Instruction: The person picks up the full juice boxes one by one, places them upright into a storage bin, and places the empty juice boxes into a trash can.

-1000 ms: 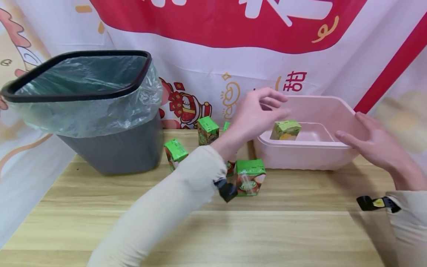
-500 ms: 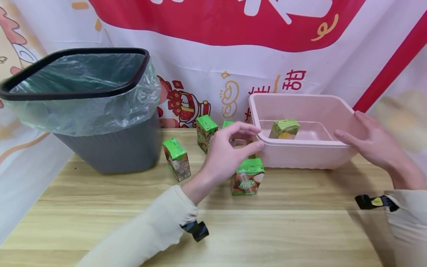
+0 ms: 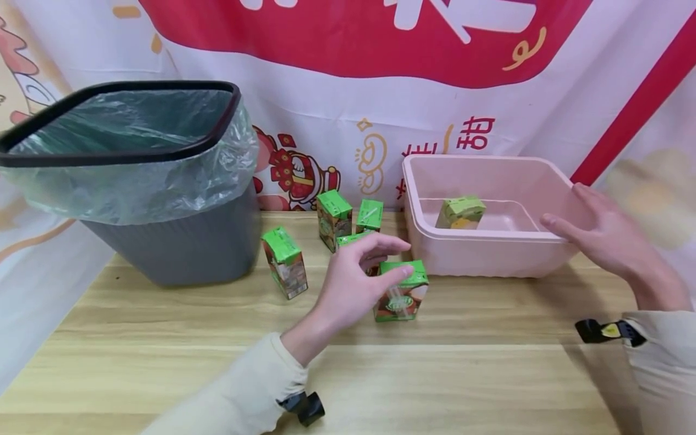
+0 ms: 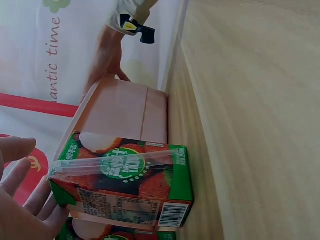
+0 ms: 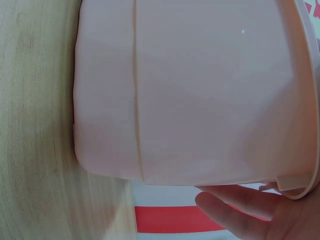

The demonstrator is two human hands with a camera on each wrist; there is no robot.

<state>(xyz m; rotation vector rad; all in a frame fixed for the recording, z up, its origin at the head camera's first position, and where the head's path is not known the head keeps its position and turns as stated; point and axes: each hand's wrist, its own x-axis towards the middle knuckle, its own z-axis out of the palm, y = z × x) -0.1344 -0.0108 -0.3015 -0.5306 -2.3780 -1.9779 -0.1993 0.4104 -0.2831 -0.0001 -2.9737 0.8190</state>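
Observation:
My left hand (image 3: 350,284) hovers by the front juice carton (image 3: 401,302), its thumb and fingers spread apart near the green top. In the left wrist view that carton (image 4: 125,177) shows a clear straw on its side, and the fingers lie beside its top end. Whether they touch it I cannot tell. My right hand (image 3: 614,241) holds the right end of a pink plastic bin (image 3: 489,257), thumb over the rim and fingers outside. One yellow-green carton (image 3: 462,212) stands inside the bin.
Several more green-topped cartons stand on the wooden table, one (image 3: 285,266) at the left, another (image 3: 334,222) behind. A grey trash can (image 3: 190,248) with a plastic liner is at the left. A printed cloth (image 3: 326,103) hangs behind.
My left hand has moved from above the bin's left side down and left to the front carton, uncovering the cartons behind. The right hand stays on the bin.

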